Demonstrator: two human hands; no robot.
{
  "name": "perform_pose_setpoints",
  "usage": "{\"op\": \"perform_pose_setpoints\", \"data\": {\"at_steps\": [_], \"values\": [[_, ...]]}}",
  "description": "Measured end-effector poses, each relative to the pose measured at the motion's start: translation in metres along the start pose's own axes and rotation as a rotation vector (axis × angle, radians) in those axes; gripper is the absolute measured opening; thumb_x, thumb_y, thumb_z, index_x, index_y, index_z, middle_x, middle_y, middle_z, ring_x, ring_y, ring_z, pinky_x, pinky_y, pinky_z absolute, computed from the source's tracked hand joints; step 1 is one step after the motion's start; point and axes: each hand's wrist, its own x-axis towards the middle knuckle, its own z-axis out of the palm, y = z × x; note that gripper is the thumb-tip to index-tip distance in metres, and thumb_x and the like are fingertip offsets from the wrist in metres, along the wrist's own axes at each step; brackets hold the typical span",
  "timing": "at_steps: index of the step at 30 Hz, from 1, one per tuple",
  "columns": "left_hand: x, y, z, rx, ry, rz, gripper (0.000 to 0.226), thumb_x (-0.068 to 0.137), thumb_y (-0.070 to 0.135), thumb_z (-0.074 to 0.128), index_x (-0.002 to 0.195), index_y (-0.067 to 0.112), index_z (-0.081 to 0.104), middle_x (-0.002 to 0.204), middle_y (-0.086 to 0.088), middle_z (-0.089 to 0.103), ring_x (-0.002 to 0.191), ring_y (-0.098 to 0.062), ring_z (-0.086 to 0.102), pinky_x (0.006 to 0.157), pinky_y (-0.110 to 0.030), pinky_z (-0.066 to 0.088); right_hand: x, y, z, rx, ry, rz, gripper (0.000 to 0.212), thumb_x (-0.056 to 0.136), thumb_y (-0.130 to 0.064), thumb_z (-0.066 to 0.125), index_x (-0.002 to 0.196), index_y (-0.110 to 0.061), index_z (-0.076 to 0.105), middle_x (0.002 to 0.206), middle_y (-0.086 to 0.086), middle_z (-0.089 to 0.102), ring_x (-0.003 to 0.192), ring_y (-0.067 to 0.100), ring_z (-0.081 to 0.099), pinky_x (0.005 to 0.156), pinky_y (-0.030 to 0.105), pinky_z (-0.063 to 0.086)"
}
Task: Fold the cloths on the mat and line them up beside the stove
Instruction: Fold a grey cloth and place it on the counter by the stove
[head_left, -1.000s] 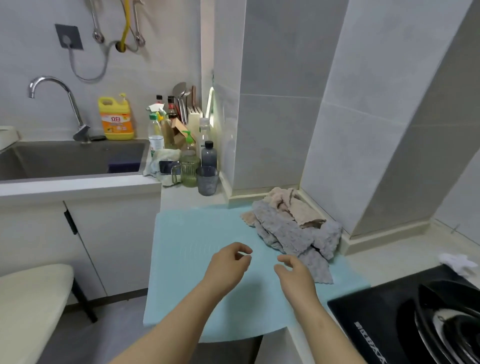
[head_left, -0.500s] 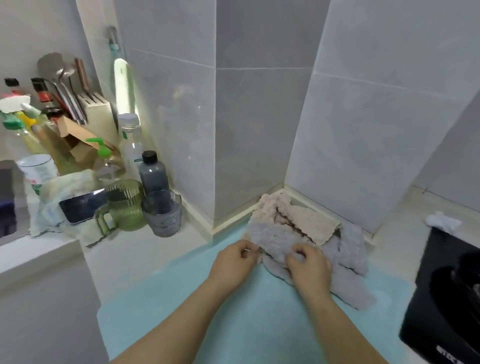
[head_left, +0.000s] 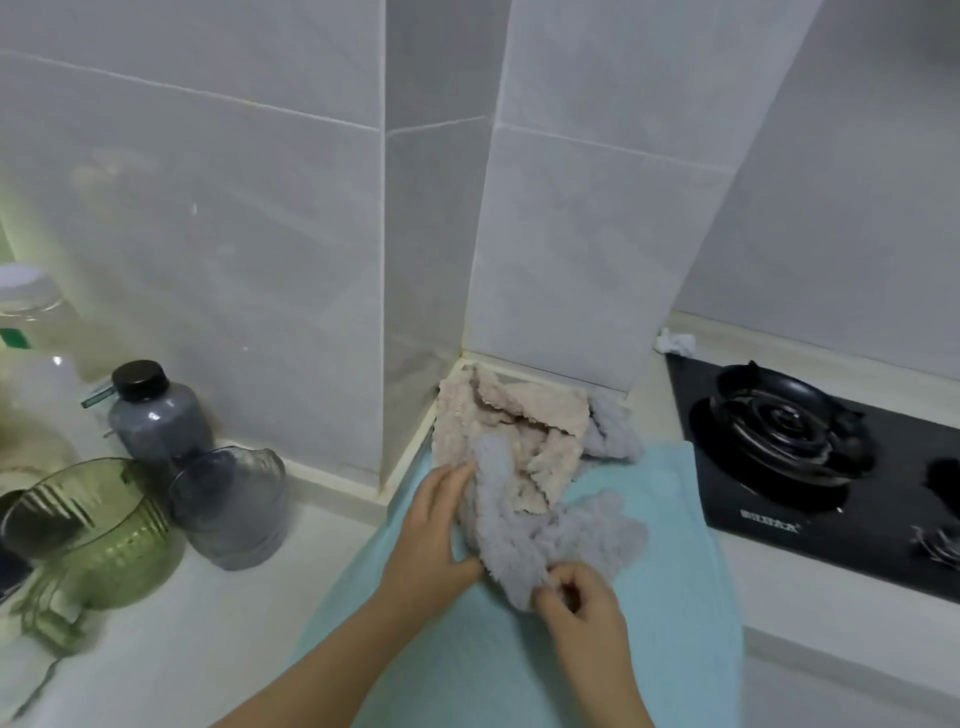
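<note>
Change: grey cloth (head_left: 545, 530) now trails off the heap toward the person, whereas half a second ago both hands had only just reached the pile, and a second ago they hovered empty over the mat (head_left: 675, 597).
Meaning for task: one cloth is apparently being singled out for the first fold (no fold is made yet, and nothing is lined up beside the stove (head_left: 810, 467)).
Cloth position: the grey cloth lies crumpled on the mat, its far end overlapping the beige cloth (head_left: 514, 421), which sits in the wall corner with another grey cloth (head_left: 613, 431) just behind it.
Left hand (head_left: 431, 535): it rests against the grey cloth's left edge, fingers extended and thumb at the lower edge. Whether it clasps the fabric cannot be told.
Right hand (head_left: 582, 608): its curled fingers and thumb pinch the cloth's near corner, with the back of the hand toward the camera.
Forearms: both reach in from the lower edge and converge on the cloth.
</note>
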Motion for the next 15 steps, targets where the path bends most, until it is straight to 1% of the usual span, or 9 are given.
{"op": "perform_pose_setpoints", "data": {"at_steps": [1,2,4,5,7,9,10,12,15], "values": [[-0.005,-0.007,0.0,0.044,-0.029,0.044,0.053,0.062,0.05,0.058,0.114,0.049,0.047,0.132,0.02,0.029,0.125,-0.002,0.031,0.1,-0.012,0.025,-0.007,0.01,0.004,-0.007,0.029,-0.013,0.019,0.054,-0.041,0.058,0.06,-0.023,0.055,0.057,-0.002,0.05,0.058,0.009,0.045,0.058,0.019,0.035],[-0.009,-0.014,0.001,0.109,-0.07,0.075,0.036,0.065,0.045,0.057,0.1,0.045,0.054,0.127,0.023,0.032,0.121,-0.005,0.036,0.098,-0.015,0.028,-0.012,0.019,0.009,-0.011,0.051,-0.036,0.017,0.054,-0.043,0.054,0.059,-0.027,0.054,0.057,-0.002,0.05,0.06,0.013,0.047,0.058,0.021,0.034],[-0.017,-0.029,0.003,0.228,-0.132,0.17,0.013,0.067,0.036,0.05,0.08,0.035,0.048,0.105,0.026,0.043,0.101,-0.009,0.045,0.085,-0.028,0.039,-0.023,0.028,0.019,-0.069,0.098,-0.122,0.011,0.061,-0.042,0.048,0.057,-0.032,0.047,0.06,-0.004,0.05,0.067,0.02,0.047,0.06,0.021,0.031],[-0.021,-0.034,0.004,0.275,-0.155,0.2,0.008,0.066,0.036,0.045,0.072,0.033,0.041,0.089,0.027,0.044,0.09,-0.009,0.045,0.077,-0.029,0.037,-0.028,0.028,0.024,-0.12,0.12,-0.169,0.01,0.064,-0.043,0.044,0.061,-0.033,0.045,0.062,-0.006,0.05,0.071,0.02,0.045,0.062,0.019,0.029],[-0.021,-0.035,0.003,0.326,-0.16,0.218,0.018,0.068,0.034,0.047,0.065,0.036,0.029,0.075,0.025,0.037,0.083,-0.011,0.04,0.071,-0.027,0.029,-0.029,0.028,0.029,-0.2,0.164,-0.231,0.018,0.068,-0.043,0.038,0.065,-0.027,0.045,0.067,-0.008,0.048,0.076,0.017,0.042,0.063,0.019,0.028],[-0.023,-0.036,0.006,0.331,-0.108,0.25,0.035,0.074,0.022,0.059,0.068,0.037,0.028,0.076,0.02,0.037,0.085,-0.014,0.038,0.069,-0.026,0.025,-0.028,0.03,0.03,-0.239,0.198,-0.257,0.012,0.077,-0.032,0.048,0.07,-0.022,0.048,0.071,-0.007,0.05,0.08,0.019,0.044,0.063,0.023,0.029],[-0.024,-0.036,0.006,0.319,-0.076,0.256,0.036,0.075,0.016,0.061,0.072,0.035,0.03,0.079,0.015,0.04,0.087,-0.015,0.039,0.067,-0.027,0.024,-0.028,0.031,0.03,-0.224,0.2,-0.253,0.008,0.081,-0.023,0.053,0.073,-0.024,0.049,0.072,-0.006,0.051,0.081,0.02,0.045,0.063,0.024,0.03],[-0.027,-0.036,0.004,0.259,-0.028,0.231,0.032,0.076,0.013,0.063,0.088,0.028,0.037,0.087,0.008,0.045,0.088,-0.016,0.04,0.063,-0.028,0.023,-0.029,0.031,0.029,-0.19,0.19,-0.251,0.017,0.083,-0.013,0.056,0.088,-0.029,0.052,0.076,-0.009,0.053,0.085,0.022,0.048,0.067,0.025,0.034],[-0.033,-0.035,-0.003,0.317,0.021,0.175,0.039,0.078,0.018,0.064,0.11,0.024,0.043,0.094,0.004,0.053,0.095,-0.019,0.045,0.065,-0.03,0.028,-0.034,0.028,0.032,-0.373,0.175,-0.31,0.034,0.085,-0.013,0.053,0.117,-0.025,0.057,0.092,-0.008,0.058,0.094,0.025,0.05,0.081,0.033,0.041]]}}
